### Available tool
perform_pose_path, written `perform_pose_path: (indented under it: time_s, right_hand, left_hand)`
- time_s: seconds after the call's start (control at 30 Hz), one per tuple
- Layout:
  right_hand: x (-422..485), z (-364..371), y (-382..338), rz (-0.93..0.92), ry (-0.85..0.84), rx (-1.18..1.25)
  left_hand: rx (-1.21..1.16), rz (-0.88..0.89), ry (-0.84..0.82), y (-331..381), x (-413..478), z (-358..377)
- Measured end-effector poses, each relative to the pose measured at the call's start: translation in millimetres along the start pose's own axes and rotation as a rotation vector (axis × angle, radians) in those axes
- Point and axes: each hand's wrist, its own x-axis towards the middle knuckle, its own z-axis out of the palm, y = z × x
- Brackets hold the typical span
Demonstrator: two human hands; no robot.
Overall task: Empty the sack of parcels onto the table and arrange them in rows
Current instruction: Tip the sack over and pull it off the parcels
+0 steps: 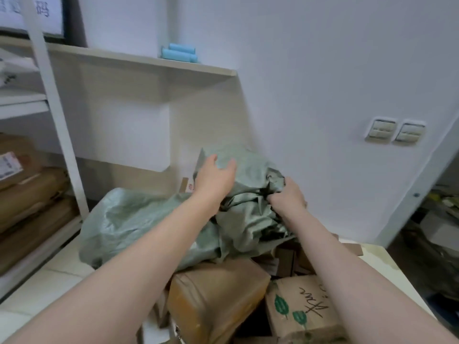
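At the far left stands a white rack (57,115) whose lower shelves are stacked with brown cardboard boxes (29,194). Beside it a pale wall shelf (139,59) carries a few light-blue rolls (180,53).

Below the shelf, the green woven sack (139,224) lies slumped across the middle of the worktop (387,266). Its left part is flattened, and its right part is bunched up into a raised heap against the wall. The left grip (214,180) is laid on top of that raised heap, spread wide, with the thumb held apart from the fingers and the palm against the fabric. Just to its right, the right grip (288,194) is curled tight round a crumpled fold of the sack, pinching the cloth in its fingers.

Parcels lie piled under and in front of the sack. A brown taped parcel (213,301) sits nearest, touching the sack's lower edge. To its right is a carton (298,306) printed with green leaves and marked with dark handwriting, with more cardboard pieces behind it.

On the wall at the right are two switch plates (395,131), side by side.
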Motion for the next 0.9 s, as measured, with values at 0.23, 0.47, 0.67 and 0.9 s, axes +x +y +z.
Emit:
perform_pose_path:
  time_s: [0.23,0.47,0.67,0.9]
  right_hand:
    - [-50.1,34.4,-44.3,-0.430,-0.231,-0.288]
    - [-58.3,41.4,-48.9,-0.239,-0.472,0.119]
    - [-62.6,52.4,-36.2,0.269,-0.516,0.433]
    - [-70.0,81.5,-53.8,0.400,-0.557,0.596]
  left_hand:
    - [-0.360,-0.498,-0.340,-10.9,-0.4,-17.6]
    - [-0.497,-0.559,-0.214,-73.6,15.8,-60.8]
    - [-0.663,-0.510,-0.210,-79.6,-2.1,-106.3]
    - [-0.950,-0.376,-0.209,-77.7,-17.6,-166.5]
